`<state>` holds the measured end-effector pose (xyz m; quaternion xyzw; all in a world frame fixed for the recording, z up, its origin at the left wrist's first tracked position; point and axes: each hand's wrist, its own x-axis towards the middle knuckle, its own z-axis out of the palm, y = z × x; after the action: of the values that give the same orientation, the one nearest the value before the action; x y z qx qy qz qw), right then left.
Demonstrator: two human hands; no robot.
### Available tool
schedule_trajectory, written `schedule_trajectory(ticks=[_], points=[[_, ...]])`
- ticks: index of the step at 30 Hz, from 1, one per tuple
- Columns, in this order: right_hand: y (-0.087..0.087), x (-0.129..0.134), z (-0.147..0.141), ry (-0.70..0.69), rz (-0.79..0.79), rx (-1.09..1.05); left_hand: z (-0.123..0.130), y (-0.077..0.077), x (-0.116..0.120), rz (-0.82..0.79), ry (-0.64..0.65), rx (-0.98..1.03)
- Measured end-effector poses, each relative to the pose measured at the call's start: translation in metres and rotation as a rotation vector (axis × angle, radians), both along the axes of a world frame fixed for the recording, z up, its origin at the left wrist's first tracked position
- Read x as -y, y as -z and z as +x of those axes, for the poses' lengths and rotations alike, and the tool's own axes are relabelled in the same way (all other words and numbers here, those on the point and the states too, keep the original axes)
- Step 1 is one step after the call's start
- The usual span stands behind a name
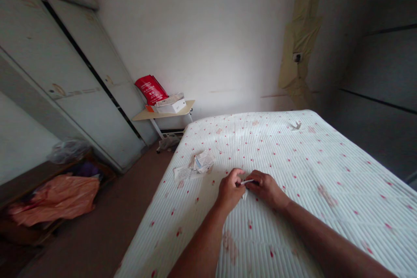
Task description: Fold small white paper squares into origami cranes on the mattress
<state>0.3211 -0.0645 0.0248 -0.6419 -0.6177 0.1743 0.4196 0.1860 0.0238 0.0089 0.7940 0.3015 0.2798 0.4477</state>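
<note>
Over the middle of the mattress (293,173), my left hand (230,186) and my right hand (265,189) are close together. Both are closed in a pinch on a thin whitish strip of paper (248,181), which spans the gap between the fingertips. Its ends are hidden by my fingers. A pale bit, likely part of the same paper, shows just below them. Left of my left hand lie a printed piece of paper (204,161), crumpled or folded, and a flatter printed sheet (182,173). A small folded paper shape (296,126) rests near the far right of the mattress.
Beyond the mattress's far left corner stands a small table (143,116) with a red bag (151,90) and a white box (172,106). A cabinet (71,74) lines the left wall. An orange plastic bag (58,197) lies on a low shelf at left.
</note>
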Motion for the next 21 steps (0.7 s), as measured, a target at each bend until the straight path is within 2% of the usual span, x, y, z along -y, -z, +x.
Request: schedule_trajectory(ticks=[5, 9, 17, 21], points=[[0.004, -0.011, 0.008, 0.01, -0.106, -0.099, -0.001, -0.008, 0.006, 0.248, -0.058, -0.146], [-0.001, -0.017, 0.01, -0.002, -0.201, -0.029, -0.001, -0.011, 0.01, 0.382, -0.076, -0.214], [-0.011, -0.031, 0.008, 0.04, -0.315, 0.142, -0.012, -0.01, 0.017, 0.503, -0.191, -0.29], [-0.011, -0.037, 0.007, 0.093, -0.36, 0.222, -0.019, -0.01, 0.019, 0.598, -0.121, -0.287]])
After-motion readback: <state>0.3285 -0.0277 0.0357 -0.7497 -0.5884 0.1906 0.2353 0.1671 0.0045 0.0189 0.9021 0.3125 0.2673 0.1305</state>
